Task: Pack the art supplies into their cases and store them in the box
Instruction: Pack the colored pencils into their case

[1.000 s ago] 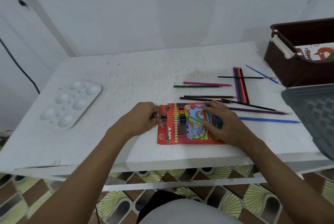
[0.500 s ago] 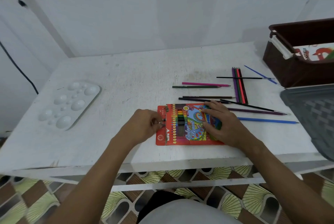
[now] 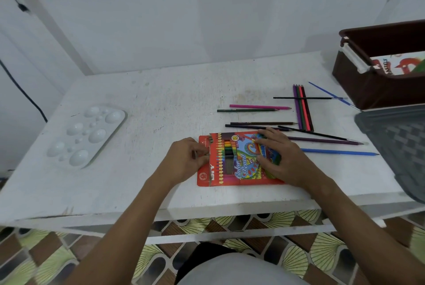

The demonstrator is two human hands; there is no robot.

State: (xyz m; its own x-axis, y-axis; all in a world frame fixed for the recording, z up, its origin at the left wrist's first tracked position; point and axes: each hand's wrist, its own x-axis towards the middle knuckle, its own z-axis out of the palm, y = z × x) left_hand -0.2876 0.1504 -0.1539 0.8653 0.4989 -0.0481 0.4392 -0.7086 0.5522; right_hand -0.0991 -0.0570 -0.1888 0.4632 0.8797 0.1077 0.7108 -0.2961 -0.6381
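Pencil case (image 3: 239,160), red, lies flat near the table (image 3: 138,100) front edge. Since a second ago the left hand (image 3: 184,160) has pushed a pencil nearly fully inside, fingers still pinching its end; right hand (image 3: 282,158) presses flat-fingered on the case. Loose pencils (image 3: 303,107) remain beside it; packing is unfinished.

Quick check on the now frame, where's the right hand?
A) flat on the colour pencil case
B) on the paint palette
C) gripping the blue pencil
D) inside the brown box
A: the right hand lies with fingers spread on top of the red colour pencil case, while the blue pencil lies untouched on the table to its right.
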